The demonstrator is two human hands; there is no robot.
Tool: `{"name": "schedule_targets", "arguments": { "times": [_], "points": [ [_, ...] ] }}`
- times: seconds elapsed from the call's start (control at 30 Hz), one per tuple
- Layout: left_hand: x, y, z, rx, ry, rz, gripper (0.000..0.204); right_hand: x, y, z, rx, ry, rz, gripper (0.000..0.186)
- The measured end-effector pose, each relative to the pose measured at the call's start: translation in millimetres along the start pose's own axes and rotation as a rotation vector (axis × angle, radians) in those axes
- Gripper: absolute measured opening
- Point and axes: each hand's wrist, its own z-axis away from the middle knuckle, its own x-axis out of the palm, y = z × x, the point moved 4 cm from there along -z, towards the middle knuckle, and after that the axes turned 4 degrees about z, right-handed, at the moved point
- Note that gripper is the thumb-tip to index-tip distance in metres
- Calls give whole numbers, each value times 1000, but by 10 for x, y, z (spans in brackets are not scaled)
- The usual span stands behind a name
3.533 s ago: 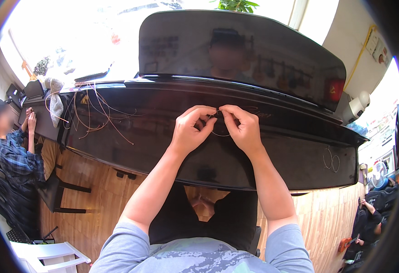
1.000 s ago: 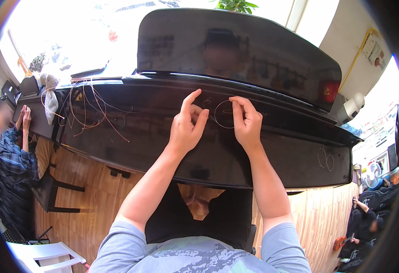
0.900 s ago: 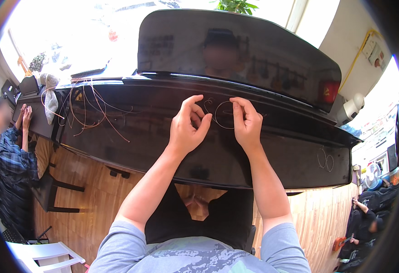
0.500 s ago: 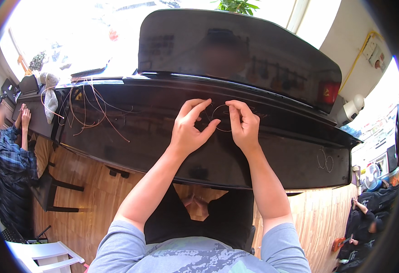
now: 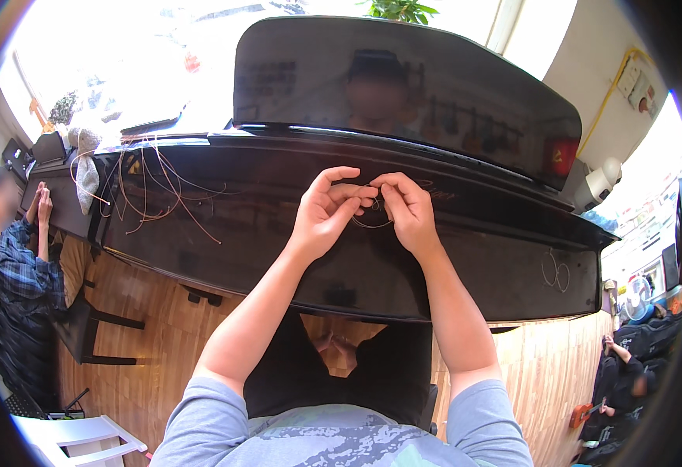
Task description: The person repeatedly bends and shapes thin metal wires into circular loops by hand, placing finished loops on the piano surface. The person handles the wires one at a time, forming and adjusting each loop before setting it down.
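Head view: well inside the near edge of the surface (image 5: 504, 272), guide the thin coil (image 5: 372, 226) without kinking, with right grip (image 5: 411, 214) pinched on it, left grip (image 5: 318, 214) half-curled, holding unclear.

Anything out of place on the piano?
Mildly: the loose wires at the left end of the piano sprawl untidily, ends pointing different ways, while the looped wire near the right end lies compactly. No spill or damage shows. The thin wire in the right hand looks ordinary.
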Motion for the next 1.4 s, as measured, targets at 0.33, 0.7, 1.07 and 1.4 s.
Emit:
{"name": "schedule_targets", "arguments": {
  "times": [0.33, 0.7, 1.07, 1.4],
  "points": [
    [-168, -63, -1, -63, 12, 273, 22, -15, 116, -56, 124, -3, -82, 14],
    [-152, 77, 55, 263, 184, -163, 29, -54, -105, 0, -196, 231, 218, 12],
    [37, 249, 116, 614, 322, -874, 36, -169, -111, 47, -329, 456, 274, 12],
    [126, 283, 123, 529, 158, -899, 50, -178, -126, 50, -302, 470, 308, 12]
  ]
}}
